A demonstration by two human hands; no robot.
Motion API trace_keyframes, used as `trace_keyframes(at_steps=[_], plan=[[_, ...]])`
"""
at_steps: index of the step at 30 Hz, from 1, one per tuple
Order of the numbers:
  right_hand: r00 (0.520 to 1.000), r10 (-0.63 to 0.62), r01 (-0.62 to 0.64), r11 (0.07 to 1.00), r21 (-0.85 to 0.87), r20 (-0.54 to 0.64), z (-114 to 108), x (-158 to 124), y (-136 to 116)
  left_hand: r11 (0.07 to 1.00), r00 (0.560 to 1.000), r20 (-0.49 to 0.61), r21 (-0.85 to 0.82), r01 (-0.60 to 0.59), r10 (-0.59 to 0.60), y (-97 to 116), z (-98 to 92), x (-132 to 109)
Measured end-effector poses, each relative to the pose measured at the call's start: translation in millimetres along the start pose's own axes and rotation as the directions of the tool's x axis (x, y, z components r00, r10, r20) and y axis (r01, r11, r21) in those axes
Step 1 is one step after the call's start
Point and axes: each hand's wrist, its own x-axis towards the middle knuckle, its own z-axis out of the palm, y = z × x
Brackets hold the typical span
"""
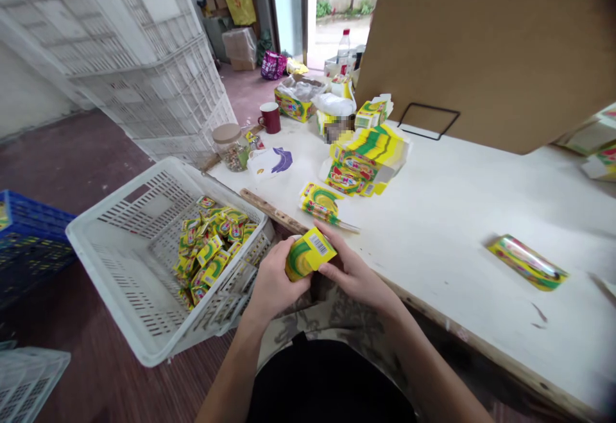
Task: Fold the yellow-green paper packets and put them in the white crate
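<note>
Between my hands, over the table's near edge, is a small yellow and green box (310, 254) with a barcode on its end. My left hand (278, 280) wraps round its left side. On the right, the thumb and fingers of my right hand (347, 271) close on the barcode end. Just beyond lies a flattened yellow and green carton (321, 201) on the table. Behind it sits a fanned stack of printed cartons (366, 163). What the box contains is hidden.
At left, a white plastic crate (122, 240) contains many small yellow packs (212, 253). A lidded jar (230, 147) and dark red mug (270, 118) stand on the white table (447, 217). One shiny yellow-green pack (527, 262) lies at right. A large cardboard sheet (481, 44) rises behind.
</note>
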Motion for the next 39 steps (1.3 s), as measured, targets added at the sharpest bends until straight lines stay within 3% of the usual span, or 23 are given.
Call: trace_keyframes(at_steps=[9, 17, 23, 31, 39], plan=[[0.998, -0.010, 0.003, 0.991, -0.136, -0.056, 9.5, -0.1, -8.8, 0.996, 0.995, -0.080, 0.070, -0.060, 0.066, -1.9, 1.7, -5.3], [0.997, 0.034, -0.042, 0.992, -0.118, -0.064, 6.3, -1.7, -13.4, 0.993, 0.987, -0.136, 0.087, -0.079, 0.090, -1.0, 0.4, -3.1], [0.986, 0.094, -0.113, 0.985, -0.132, -0.141, 12.8, 0.5, -19.4, 0.981, 0.980, -0.141, 0.159, -0.115, 0.138, 1.0, 1.0, -3.8], [0.921, 0.153, -0.185, 0.981, -0.057, -0.359, 27.6, 8.2, -21.7, 0.959, 0.958, -0.210, 0.246, -0.141, 0.195, 3.6, 7.9, -4.6], [0.857, 0.153, -0.245, 0.961, -0.127, -0.492, 36.7, 11.8, -25.5, 0.975, 0.966, -0.224, 0.207, -0.085, 0.132, 8.7, 16.2, -6.4]])
